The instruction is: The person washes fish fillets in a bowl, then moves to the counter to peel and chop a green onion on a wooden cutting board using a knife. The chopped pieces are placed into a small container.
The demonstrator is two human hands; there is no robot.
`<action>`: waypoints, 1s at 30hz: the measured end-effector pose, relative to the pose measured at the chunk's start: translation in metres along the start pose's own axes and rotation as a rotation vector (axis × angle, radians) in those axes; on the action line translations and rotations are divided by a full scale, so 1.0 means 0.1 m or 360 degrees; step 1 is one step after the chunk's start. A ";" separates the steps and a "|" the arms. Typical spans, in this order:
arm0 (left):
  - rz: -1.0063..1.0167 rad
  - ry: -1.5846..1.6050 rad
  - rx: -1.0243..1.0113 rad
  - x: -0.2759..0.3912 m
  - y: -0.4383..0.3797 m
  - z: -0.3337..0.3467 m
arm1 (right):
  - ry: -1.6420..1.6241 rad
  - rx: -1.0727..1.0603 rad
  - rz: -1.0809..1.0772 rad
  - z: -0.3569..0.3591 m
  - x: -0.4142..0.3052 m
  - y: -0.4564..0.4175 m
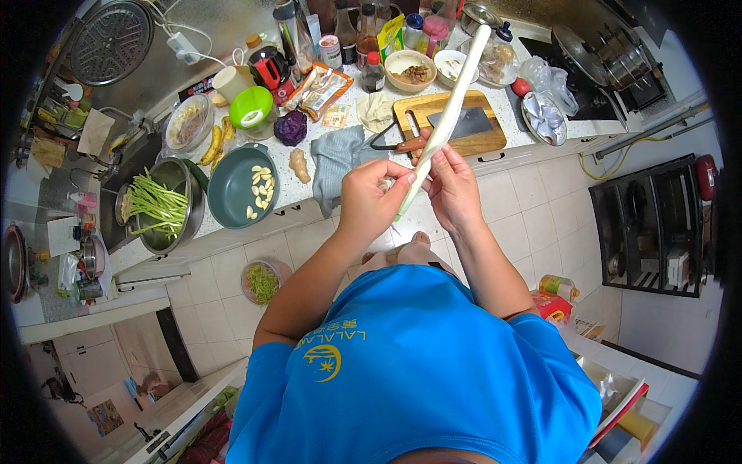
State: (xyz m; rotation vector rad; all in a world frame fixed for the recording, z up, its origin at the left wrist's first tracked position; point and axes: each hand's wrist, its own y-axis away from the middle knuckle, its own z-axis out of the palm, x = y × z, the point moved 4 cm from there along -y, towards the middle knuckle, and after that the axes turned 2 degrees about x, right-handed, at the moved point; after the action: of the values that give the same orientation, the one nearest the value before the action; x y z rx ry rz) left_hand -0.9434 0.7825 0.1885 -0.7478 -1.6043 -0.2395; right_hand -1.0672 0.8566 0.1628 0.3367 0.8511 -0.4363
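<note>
A long white green onion stalk (449,116), probably a leek or Welsh onion, slants up in front of me, its pale green end lowest. My left hand (371,194) pinches it near that green end between thumb and forefinger; a whitish scrap shows at those fingers. Around the stalk a little higher are the fingers of my right hand (455,182). Beyond the hands, a kitchen knife (466,123) with a wooden handle lies on a wooden cutting board (493,136), partly covered by the stalk. A grey-blue cloth (336,153) hangs over the counter edge beside the board.
Left on the counter are a teal pan (226,185) with several garlic cloves, ginger (299,165), a purple cabbage (290,128) and a steel bowl (196,211) of green stems. Bowls and bottles line the back. A bin (281,272) with green scraps stands on the floor.
</note>
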 end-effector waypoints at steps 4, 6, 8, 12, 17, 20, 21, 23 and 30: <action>-0.0256 0.0083 -0.0088 -0.08 0.00 0.01 | -0.0121 0.0002 -0.0003 0.00 -0.03 0.01; -0.0146 0.0131 0.0009 -0.03 0.00 -0.02 | -0.0137 0.0000 -0.0031 0.01 -0.05 0.01; 0.0118 -0.0009 0.0099 0.06 0.00 -0.04 | -0.0118 0.0021 -0.0045 0.01 -0.06 0.02; 0.0581 -0.0375 0.0129 0.22 -0.02 0.01 | 0.0001 -0.0052 -0.0018 0.05 -0.02 0.06; 0.0273 -0.0194 0.0030 0.15 -0.06 0.00 | 0.0115 -0.0045 0.0002 0.02 0.01 0.07; 0.0243 -0.0209 0.0013 0.13 -0.05 0.01 | 0.0088 -0.0088 0.0050 0.02 0.01 0.09; 0.0255 -0.0246 -0.0002 0.13 -0.04 0.01 | 0.0090 -0.0090 0.0063 0.02 0.00 0.10; 0.0188 -0.0206 -0.0047 0.10 -0.05 0.03 | 0.0096 -0.0090 0.0091 0.02 -0.01 0.11; 0.0207 -0.0017 -0.0045 0.09 -0.24 -0.02 | 0.0135 -0.0128 0.0099 -0.02 -0.06 0.15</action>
State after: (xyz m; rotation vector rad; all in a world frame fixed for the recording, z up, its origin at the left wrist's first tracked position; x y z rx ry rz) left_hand -0.9555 0.7658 0.2037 -0.8730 -1.5580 -0.1642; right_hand -1.0646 0.8720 0.1673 0.3079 0.9360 -0.3309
